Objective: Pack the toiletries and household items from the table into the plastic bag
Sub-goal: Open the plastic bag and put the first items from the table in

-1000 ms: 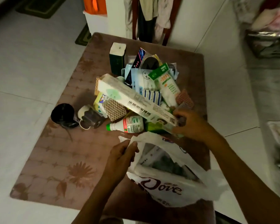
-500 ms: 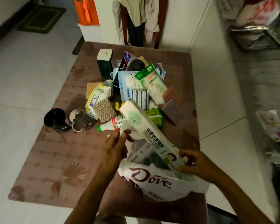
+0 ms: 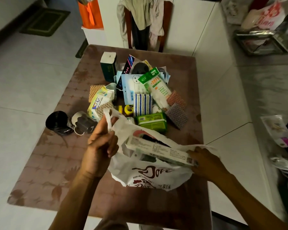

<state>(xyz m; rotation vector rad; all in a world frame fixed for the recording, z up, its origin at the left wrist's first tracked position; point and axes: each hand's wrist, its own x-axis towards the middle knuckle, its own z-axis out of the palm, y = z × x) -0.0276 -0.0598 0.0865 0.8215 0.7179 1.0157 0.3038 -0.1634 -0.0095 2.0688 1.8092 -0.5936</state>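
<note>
A white plastic bag (image 3: 150, 175) with a red logo lies at the near middle of the table (image 3: 48, 156). My left hand (image 3: 101, 146) pinches its left handle and lifts it, which holds the mouth wide. My right hand (image 3: 204, 161) grips the near end of a long white box (image 3: 158, 149), which lies across the bag's mouth with its far end inside. Behind the bag sits a pile of items: a green soap pack (image 3: 152, 121), a striped cloth (image 3: 143, 104), a green-and-white pouch (image 3: 156, 83), a wipes pack (image 3: 99, 102) and scouring pads (image 3: 177, 113).
A dark green box (image 3: 108, 66) stands upright at the back of the pile. A black roll (image 3: 56, 122) and a small dark holder (image 3: 82, 123) lie at the table's left. A chair with clothes (image 3: 143, 22) stands behind the table. Clutter fills the counter at right.
My right hand has brought the long white box from the pile down into the bag's mouth. My left hand has lifted the bag's handle higher.
</note>
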